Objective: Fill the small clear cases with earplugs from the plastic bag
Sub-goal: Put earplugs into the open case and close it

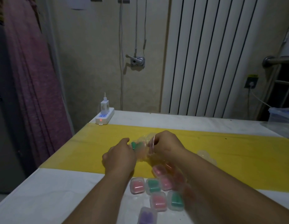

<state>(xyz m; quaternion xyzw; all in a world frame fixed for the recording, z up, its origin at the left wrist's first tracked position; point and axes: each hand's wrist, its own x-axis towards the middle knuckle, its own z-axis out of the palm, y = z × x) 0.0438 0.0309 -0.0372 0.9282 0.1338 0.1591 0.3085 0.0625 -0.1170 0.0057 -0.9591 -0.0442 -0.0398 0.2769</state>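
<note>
Fingers of the right hand pinch the mouth of the plastic bag at its red seal line. The left hand curls round the bag's other side, close against a green earplug inside (its fingertips are hidden behind the hand, so I cannot tell how firm the grip is). The bag hangs between the two hands, just above the surface. To do this step well, I judge, hold the mouth wide and tease out one pair of plugs at a time, low over the surface so that none roll off.

Nearest on the white surface sits a cluster of small clear cases, packed close together and holding pink, green and purple plugs. Beyond them a yellow strip runs across under the hands. At the far left edge a white power strip shows a red light and carries a charger. Behind it are a pink curtain, a wall crank and a ribbed white radiator.
</note>
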